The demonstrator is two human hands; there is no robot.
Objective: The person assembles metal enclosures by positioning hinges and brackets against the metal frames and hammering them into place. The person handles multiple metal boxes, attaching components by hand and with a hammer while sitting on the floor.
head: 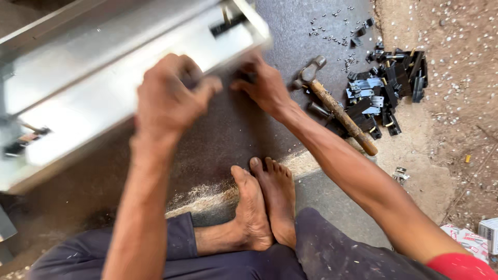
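A long shiny sheet-metal channel (104,78) lies slanted across the dark floor from lower left to upper middle, blurred by motion. My left hand (168,96) grips its near edge, fingers curled over the rim. At the channel's right end, just under a small dark fitting (228,25), my right hand (264,83) presses against the underside. Whether the right fingers pinch anything small is hidden. My bare feet (264,202) rest crossed on the floor below both hands.
A wooden-handled hammer (337,106) lies right of my right hand. Beyond it sits a heap of black and silver metal brackets (386,93), with small screws (332,26) scattered above. Sandy ground lies at the right, small cardboard boxes (477,238) at lower right.
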